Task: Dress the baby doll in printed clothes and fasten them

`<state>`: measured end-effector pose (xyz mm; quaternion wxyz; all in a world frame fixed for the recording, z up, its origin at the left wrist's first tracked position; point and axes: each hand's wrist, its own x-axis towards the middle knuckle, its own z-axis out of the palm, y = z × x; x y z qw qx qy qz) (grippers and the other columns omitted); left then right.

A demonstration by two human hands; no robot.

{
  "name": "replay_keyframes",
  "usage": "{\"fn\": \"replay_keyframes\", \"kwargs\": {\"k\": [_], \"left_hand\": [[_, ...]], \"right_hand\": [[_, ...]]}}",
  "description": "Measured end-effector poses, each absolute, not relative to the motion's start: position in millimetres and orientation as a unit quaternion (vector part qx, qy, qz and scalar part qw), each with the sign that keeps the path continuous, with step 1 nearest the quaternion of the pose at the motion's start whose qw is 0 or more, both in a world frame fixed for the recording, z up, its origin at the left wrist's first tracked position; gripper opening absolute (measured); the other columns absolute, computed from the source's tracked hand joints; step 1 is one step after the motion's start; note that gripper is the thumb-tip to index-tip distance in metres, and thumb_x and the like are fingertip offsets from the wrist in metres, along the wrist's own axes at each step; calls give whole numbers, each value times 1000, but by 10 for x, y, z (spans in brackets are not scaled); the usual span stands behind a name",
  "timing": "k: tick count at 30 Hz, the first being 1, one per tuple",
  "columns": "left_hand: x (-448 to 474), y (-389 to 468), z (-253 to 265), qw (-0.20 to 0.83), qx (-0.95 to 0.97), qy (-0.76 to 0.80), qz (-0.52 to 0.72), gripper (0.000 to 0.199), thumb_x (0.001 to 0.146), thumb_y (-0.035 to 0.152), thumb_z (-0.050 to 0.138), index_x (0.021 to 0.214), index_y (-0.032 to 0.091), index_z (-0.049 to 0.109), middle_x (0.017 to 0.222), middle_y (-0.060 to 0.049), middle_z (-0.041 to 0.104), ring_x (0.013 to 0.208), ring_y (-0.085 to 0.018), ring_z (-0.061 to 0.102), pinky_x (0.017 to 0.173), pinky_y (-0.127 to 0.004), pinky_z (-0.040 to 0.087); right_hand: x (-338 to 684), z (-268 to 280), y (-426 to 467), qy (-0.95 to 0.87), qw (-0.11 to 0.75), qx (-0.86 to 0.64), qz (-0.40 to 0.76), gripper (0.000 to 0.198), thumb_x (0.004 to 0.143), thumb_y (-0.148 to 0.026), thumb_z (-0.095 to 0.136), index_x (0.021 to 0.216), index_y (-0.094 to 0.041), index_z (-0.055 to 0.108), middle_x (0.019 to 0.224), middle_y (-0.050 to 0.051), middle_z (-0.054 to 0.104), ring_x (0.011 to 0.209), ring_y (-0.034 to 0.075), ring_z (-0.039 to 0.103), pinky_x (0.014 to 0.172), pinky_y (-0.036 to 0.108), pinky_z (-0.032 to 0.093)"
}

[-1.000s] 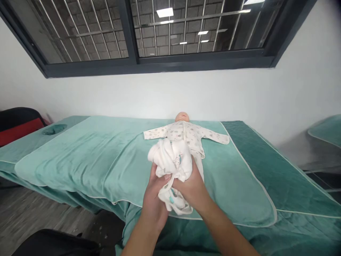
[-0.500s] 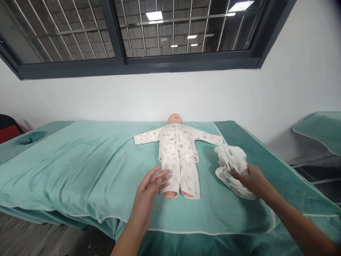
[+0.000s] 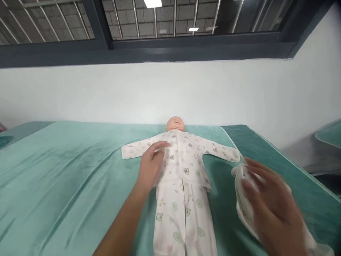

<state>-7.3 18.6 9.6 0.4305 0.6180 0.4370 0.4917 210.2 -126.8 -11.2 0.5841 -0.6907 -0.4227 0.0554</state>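
Observation:
A baby doll (image 3: 175, 123) lies on its back on the bed with arms spread, wearing a white printed jacket (image 3: 178, 156) and matching printed trousers (image 3: 170, 222). My left hand (image 3: 151, 166) is over the jacket's left side, fingers loosely curved and apart, holding nothing. Whether it touches the fabric I cannot tell. A crumpled white cloth (image 3: 242, 199) lies right of the doll, by its sleeve end. Over it is my right hand (image 3: 277, 206), blurred by motion, its fingers apart. That hand hides much of the cloth.
A green sheet (image 3: 71, 170) with soft folds covers the bed, and a darker green strip (image 3: 301, 192) runs along the right. Behind stands a white wall (image 3: 119, 92) under a dark window frame (image 3: 186, 49). Another green-covered surface (image 3: 331, 133) shows at far right.
My view has moved closer to the doll. My left hand has gone from the trouser leg up to the jacket. My right hand's grip on the cloth has loosened.

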Motion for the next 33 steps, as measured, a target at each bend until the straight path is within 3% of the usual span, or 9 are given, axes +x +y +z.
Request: {"fn": "replay_keyframes", "kwargs": {"k": [4, 6, 10, 15, 22, 33], "left_hand": [[281, 735, 161, 344, 747, 393, 412, 38, 92, 22, 44, 124, 22, 65, 138, -5, 61, 127, -22, 55, 110, -37, 40], [388, 895, 85, 297, 785, 388, 382, 43, 93, 19, 39, 130, 20, 61, 143, -6, 57, 132, -22, 51, 112, -38, 39], [425, 993, -108, 234, 815, 398, 350, 47, 95, 20, 35, 137, 18, 56, 148, -7, 51, 141, -21, 42, 119, -37, 32], [356, 985, -125, 257, 807, 419, 327, 47, 99, 31, 34, 141, 17, 52, 153, -6, 45, 144, -21, 37, 121, -37, 27], [297, 1005, -107, 327, 778, 432, 317, 48, 98, 40, 40, 143, 26, 50, 158, 1, 37, 147, -18, 32, 123, -35, 25], [261, 1077, -158, 375, 760, 390, 361, 38, 96, 40, 47, 129, 30, 62, 150, 3, 48, 141, -18, 40, 120, -34, 29]], "right_hand": [[1675, 46, -161, -552, 551, -597, 189, 35, 88, -41, 55, 121, -30, 57, 132, 6, 59, 126, 27, 53, 107, 50, 43], [1640, -17, 283, -588, 511, -597, 191, 33, 88, -38, 53, 118, -27, 59, 129, 7, 60, 124, 27, 52, 107, 50, 41], [1738, -207, 613, -598, 514, -583, 197, 32, 90, -41, 51, 116, -25, 60, 127, 6, 62, 122, 25, 52, 107, 46, 38], [1850, -278, 605, -578, 518, -585, 235, 31, 90, -43, 52, 113, -27, 63, 130, 4, 61, 125, 25, 50, 108, 45, 36], [1850, -256, 667, -556, 528, -592, 250, 31, 88, -41, 53, 112, -27, 66, 129, 3, 63, 122, 26, 52, 105, 45, 37], [1856, -300, 688, -558, 546, -574, 246, 19, 86, -33, 54, 98, -27, 68, 125, 0, 65, 123, 24, 53, 107, 44, 35]]}}
